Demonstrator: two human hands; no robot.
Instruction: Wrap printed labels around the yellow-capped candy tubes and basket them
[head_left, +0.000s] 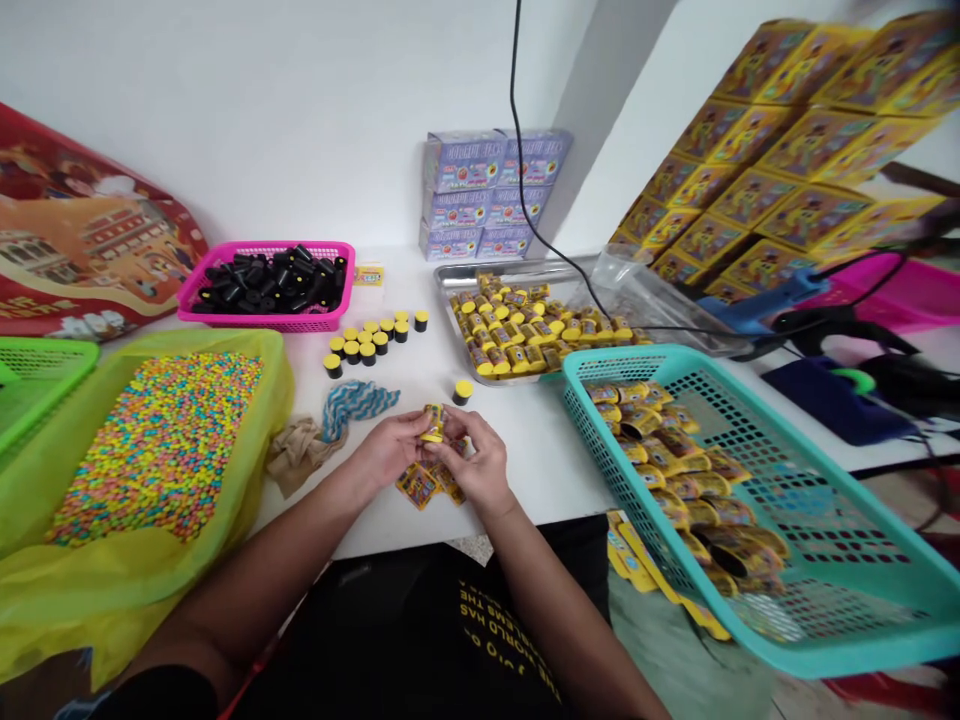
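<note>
Both hands meet near the table's front edge around one small yellow-capped container [433, 421]. My left hand [388, 449] pinches it from the left and my right hand [480, 462] closes on it from the right. Under the hands lies a small pile of yellow printed labels [418, 486]. One capped black container [463, 391] stands alone just beyond the hands, and a row of several more [371, 342] stands farther back.
A teal basket [862, 590] of wrapped containers overhangs the table at right. A metal tray [450, 275] holds more. A pink basket [262, 320] of black tubes stands at the back left, beside a yellow-lined bin of coloured candy [161, 440]. Cloth rags [330, 425], stacked boxes [491, 195] and a cable lie around.
</note>
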